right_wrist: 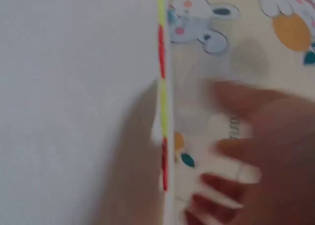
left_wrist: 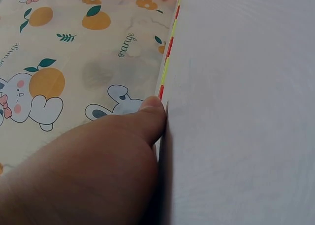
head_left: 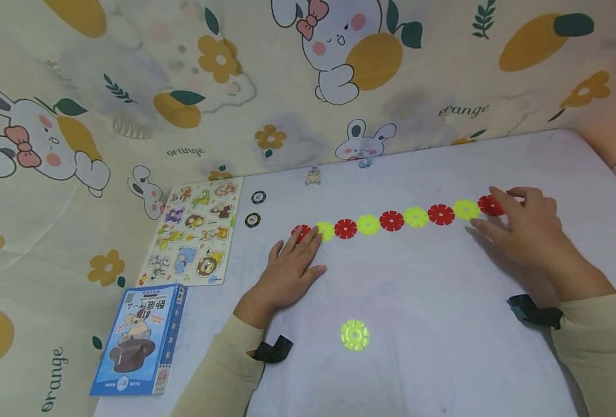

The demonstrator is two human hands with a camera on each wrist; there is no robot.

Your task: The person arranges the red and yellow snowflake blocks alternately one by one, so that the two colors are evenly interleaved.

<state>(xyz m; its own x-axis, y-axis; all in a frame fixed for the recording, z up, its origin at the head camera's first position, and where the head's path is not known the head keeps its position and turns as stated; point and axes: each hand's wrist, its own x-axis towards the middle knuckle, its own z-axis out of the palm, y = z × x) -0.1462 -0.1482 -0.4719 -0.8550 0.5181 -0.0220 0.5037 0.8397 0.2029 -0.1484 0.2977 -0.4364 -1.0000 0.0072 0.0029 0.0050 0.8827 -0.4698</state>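
Note:
A row of notched plastic discs, alternating red [head_left: 392,220] and yellow-green [head_left: 415,217], runs edge to edge across the white table. At the row's left end my left hand [head_left: 289,275] lies with fingers extended over the end red disc and the edge of the yellow-green disc [head_left: 327,231] beside it. My right hand [head_left: 532,237] hovers at the other end, thumb and index finger spread apart near the last red disc [head_left: 488,206]. In the right wrist view this hand [right_wrist: 275,146] is blurred, nothing showing between its fingers.
One loose yellow-green disc [head_left: 354,335] lies nearer me. To the left are a blue box [head_left: 135,341], an animal sticker sheet [head_left: 190,231] and two black ring-marked discs [head_left: 252,220]. Two small figures [head_left: 313,176] stand near the back edge, before a printed cloth [head_left: 245,104].

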